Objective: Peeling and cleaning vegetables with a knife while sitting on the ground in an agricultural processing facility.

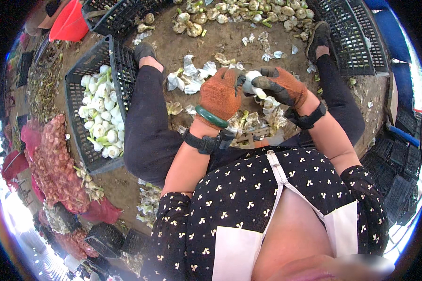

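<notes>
Gripping a white bulb (252, 80) between them, the gloved left hand (220, 93) and right hand (281, 86) clench around it; husks (255, 119), probably peelings, lie below the fingers.

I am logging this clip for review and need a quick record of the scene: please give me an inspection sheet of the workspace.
Surface: bare dirt ground, strewn with pale peelings.
Job's things: one white garlic bulb held between both hands, above a heap of skins at the person's feet.
Clutter: loose garlic skins; pile of unpeeled bulbs at the top.
Grips: left hand and right hand, both in orange gloves, closed on the bulb; a green bangle on the left wrist, black bands on both.
Cables: nothing seen.
Surroundings: black crate of cleaned bulbs on the left, empty black crate on the right, red mesh sacks, red bucket.
</notes>
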Demonstrator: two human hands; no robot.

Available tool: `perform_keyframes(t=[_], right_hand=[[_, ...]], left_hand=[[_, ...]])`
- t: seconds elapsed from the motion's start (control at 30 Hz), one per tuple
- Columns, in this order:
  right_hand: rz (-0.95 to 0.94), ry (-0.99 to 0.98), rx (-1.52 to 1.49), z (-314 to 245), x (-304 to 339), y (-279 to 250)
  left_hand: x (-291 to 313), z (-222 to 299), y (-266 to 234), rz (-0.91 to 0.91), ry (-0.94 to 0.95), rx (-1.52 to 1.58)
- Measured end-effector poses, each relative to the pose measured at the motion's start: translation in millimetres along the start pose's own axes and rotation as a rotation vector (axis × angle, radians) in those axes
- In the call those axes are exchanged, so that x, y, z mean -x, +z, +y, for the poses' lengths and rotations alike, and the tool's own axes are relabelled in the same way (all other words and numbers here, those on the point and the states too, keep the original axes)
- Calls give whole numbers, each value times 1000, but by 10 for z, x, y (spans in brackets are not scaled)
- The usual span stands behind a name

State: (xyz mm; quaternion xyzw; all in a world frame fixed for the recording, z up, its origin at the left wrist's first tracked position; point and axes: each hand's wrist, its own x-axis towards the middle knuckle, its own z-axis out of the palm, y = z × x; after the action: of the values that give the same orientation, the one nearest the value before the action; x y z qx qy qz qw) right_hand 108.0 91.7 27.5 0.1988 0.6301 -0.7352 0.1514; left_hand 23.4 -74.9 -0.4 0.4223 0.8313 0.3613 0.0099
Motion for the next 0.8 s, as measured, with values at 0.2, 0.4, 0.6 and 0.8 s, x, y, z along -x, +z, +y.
perform_keyframes(t=[0.2, 0.4, 0.6, 0.8], right_hand=[[-231, 147, 128, -197, 78, 61], [194, -122, 439, 125, -90, -34], [474, -53, -656, 119, -242, -76], [-17, -121, 753, 114, -462, -480]], left_hand=[[-41, -3, -23, -128, -17, 54], [181, 1, 319, -339, -364, 375], [71, -26, 300, -249, -432, 852], [102, -376, -193, 63, -298, 2055]])
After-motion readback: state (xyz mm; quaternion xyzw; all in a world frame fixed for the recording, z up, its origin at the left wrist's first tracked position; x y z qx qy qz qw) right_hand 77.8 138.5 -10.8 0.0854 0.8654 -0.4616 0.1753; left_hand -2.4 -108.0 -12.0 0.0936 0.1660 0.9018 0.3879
